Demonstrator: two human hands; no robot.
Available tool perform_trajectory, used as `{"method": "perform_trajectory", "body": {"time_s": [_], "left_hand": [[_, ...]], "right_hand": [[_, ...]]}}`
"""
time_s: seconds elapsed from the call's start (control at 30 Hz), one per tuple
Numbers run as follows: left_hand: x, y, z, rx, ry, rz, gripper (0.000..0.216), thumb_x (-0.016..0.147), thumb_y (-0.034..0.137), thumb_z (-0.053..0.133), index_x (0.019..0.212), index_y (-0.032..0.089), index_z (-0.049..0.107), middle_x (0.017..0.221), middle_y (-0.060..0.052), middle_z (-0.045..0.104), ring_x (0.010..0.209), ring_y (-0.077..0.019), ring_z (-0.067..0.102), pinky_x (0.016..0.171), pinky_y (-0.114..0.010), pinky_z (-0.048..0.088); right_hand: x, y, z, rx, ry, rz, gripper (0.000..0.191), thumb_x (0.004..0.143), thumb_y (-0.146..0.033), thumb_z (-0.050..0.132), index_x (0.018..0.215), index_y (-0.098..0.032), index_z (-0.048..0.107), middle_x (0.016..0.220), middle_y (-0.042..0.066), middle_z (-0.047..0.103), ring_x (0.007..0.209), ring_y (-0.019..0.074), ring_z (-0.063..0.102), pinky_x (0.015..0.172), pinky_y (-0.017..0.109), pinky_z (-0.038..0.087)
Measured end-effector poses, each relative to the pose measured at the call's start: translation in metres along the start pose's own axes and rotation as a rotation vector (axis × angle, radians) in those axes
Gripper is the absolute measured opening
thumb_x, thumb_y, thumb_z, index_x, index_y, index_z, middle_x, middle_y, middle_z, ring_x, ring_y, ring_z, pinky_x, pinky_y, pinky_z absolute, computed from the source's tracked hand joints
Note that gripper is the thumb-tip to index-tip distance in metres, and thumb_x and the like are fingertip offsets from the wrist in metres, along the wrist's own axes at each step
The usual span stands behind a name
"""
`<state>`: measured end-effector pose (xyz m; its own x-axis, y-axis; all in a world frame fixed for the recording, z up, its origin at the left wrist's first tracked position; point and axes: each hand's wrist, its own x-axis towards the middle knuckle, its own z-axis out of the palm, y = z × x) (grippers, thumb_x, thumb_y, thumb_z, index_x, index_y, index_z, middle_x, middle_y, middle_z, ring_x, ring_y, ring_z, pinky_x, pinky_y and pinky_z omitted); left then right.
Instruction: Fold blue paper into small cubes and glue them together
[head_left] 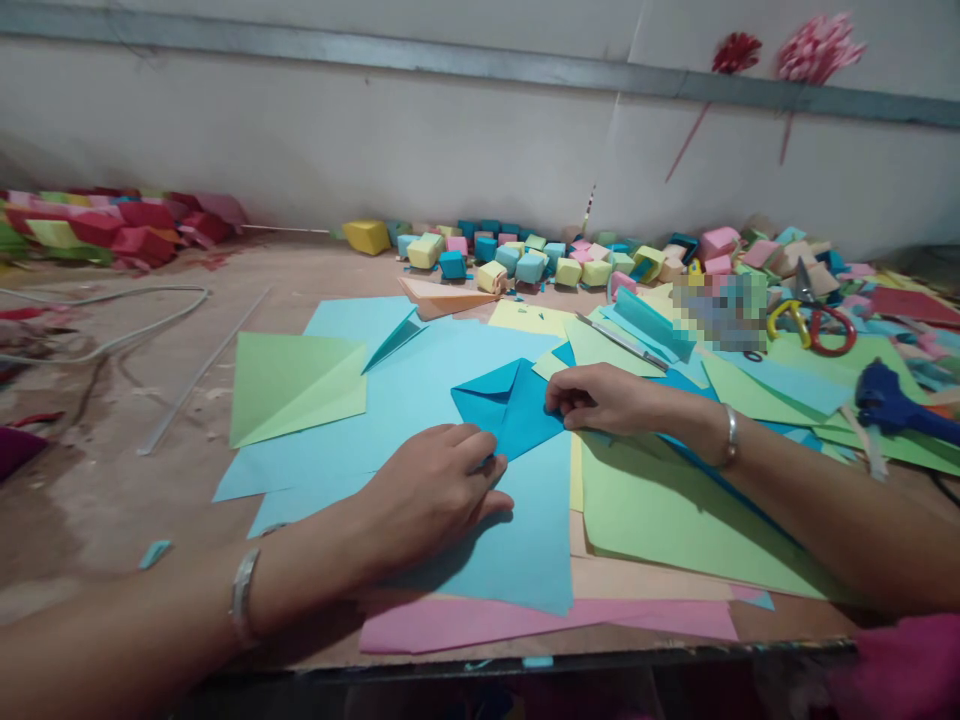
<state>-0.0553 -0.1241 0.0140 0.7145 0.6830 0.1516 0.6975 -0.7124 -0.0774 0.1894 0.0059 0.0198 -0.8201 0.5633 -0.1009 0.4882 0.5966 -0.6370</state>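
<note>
A blue sheet of paper (525, 415) with folded flaps lies on top of light blue sheets (427, 360). Its right corner is held by the curled, closed fingers of my right hand (600, 395). At the near left edge of the folded paper rests my left hand (450, 480), fingers bent and thumb stretched out apart from them. Part of that edge is hidden under the left fingertips. Just beyond the right hand lies a thin pen-like cutter (622, 342). A creased light green sheet (300, 385) is to the left.
Many-coloured paper cubes (529, 267) line the wall. At right are scissors (814, 320) with red and yellow handles, a blue glue gun (900, 405) and green sheets (675, 500). Pink paper (540, 625) lies by the table's front edge. A clear stick (202, 375) and white cable (150, 325) are left.
</note>
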Motion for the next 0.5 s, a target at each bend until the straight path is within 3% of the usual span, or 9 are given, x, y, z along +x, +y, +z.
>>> {"method": "perform_trajectory", "body": {"time_s": [0.2, 0.4, 0.5], "left_hand": [[0.005, 0.005, 0.006, -0.038, 0.080, 0.044, 0.036, 0.096, 0.043, 0.048, 0.087, 0.012, 0.063, 0.090, -0.009, 0.060, 0.088, -0.0232, 0.053, 0.076, -0.036, 0.042], [0.026, 0.003, 0.011, -0.070, 0.004, -0.049, 0.055, 0.090, 0.057, 0.051, 0.133, 0.023, 0.052, 0.098, -0.006, 0.058, 0.084, -0.0224, 0.049, 0.072, -0.036, 0.040], [0.026, 0.003, 0.008, -0.038, -0.016, -0.045, 0.046, 0.089, 0.052, 0.058, 0.124, 0.022, 0.058, 0.096, -0.005, 0.059, 0.085, -0.0220, 0.050, 0.071, -0.035, 0.038]], "right_hand": [[0.001, -0.002, 0.000, 0.010, -0.009, -0.010, 0.021, 0.074, -0.010, 0.058, 0.092, -0.017, 0.064, 0.075, -0.001, 0.060, 0.066, 0.0104, 0.050, 0.060, 0.022, 0.039], [0.001, -0.005, 0.000, 0.011, 0.001, -0.003, 0.021, 0.072, -0.008, 0.058, 0.090, -0.017, 0.063, 0.073, -0.002, 0.058, 0.065, 0.0100, 0.049, 0.058, 0.021, 0.038], [0.001, -0.004, 0.000, 0.017, 0.002, -0.013, 0.020, 0.072, -0.009, 0.058, 0.090, -0.017, 0.063, 0.073, -0.002, 0.058, 0.065, 0.0100, 0.049, 0.058, 0.021, 0.039]]}}
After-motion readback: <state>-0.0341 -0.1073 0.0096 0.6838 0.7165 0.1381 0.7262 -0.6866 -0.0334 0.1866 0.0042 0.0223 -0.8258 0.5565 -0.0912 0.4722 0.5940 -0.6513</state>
